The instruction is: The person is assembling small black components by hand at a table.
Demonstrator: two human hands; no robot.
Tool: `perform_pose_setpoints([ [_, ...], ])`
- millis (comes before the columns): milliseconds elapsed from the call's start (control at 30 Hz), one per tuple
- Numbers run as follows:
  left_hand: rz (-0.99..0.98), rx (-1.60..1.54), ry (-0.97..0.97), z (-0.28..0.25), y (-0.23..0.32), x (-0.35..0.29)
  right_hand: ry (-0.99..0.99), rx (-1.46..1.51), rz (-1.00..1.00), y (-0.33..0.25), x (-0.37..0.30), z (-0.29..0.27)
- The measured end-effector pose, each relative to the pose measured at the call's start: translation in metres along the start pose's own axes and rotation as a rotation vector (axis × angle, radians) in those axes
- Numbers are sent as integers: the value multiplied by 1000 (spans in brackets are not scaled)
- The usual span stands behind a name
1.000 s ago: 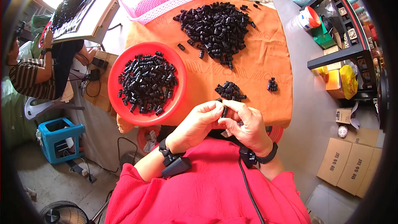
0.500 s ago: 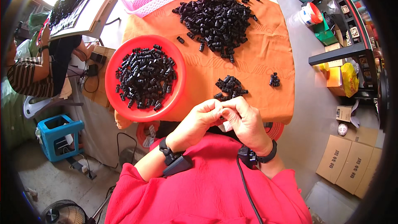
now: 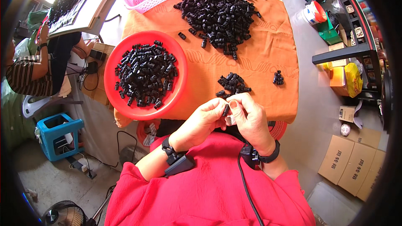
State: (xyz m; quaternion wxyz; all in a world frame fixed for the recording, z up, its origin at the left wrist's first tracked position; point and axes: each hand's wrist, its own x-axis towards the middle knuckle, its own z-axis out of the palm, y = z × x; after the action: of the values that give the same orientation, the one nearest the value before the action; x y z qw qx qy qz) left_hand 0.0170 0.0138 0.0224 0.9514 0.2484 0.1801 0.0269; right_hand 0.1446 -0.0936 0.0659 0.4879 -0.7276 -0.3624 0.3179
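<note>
My left hand pinches a small black plastic piece, held upright over the table's near edge. Against it, my right hand is closed, thumb and forefinger together, its tips close to the piece. A small whitish scrap shows between the hands; what it is I cannot make out. Just beyond my fingers lies a small heap of similar black pieces, and a smaller cluster sits to its right. A red basin full of such pieces stands at left. The largest pile spreads farther back.
An orange cloth covers the table, with a pink plastic basket at its far left edge. Another person sits at a board on the left, near a blue stool. Shelves and cardboard boxes stand at right.
My fingers have shifted apart slightly, so the black piece now shows between them. The right thumb has lifted upright. The piles look the same.
</note>
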Motion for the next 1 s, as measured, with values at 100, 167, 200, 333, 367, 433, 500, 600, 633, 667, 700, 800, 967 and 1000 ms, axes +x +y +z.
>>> perform_pose_setpoints([
  [100,-4,11,-4,-1,0,0,62,-80,-42,1,0,1],
  [167,-3,14,-7,-1,-1,-1,92,-121,-54,3,0,2],
  [200,8,11,-8,-1,-2,0,117,-170,-70,8,-1,4],
  [333,15,16,-3,-2,-4,0,172,-317,-108,5,0,7],
  [367,14,17,-2,-1,-4,0,172,-315,-108,6,0,8],
  [433,19,16,9,0,-4,-1,183,-405,-167,8,1,8],
  [500,25,17,7,-1,-5,-1,185,-424,-183,8,1,8],
  [600,32,22,9,-3,-7,-1,187,-460,-203,7,0,9],
  [633,34,27,15,-3,-7,-1,188,-476,-208,6,0,9],
  [667,34,27,15,-3,-8,-1,187,-476,-208,6,0,9],
  [700,37,29,17,-4,-8,-1,182,-479,-205,7,0,9],
  [800,35,28,26,-3,-8,-1,173,-472,-202,8,0,9],
  [967,31,18,39,-3,-10,-1,167,-470,-201,8,-1,10],
  [1000,33,22,42,-3,-10,-1,161,-485,-193,9,-1,10],
])
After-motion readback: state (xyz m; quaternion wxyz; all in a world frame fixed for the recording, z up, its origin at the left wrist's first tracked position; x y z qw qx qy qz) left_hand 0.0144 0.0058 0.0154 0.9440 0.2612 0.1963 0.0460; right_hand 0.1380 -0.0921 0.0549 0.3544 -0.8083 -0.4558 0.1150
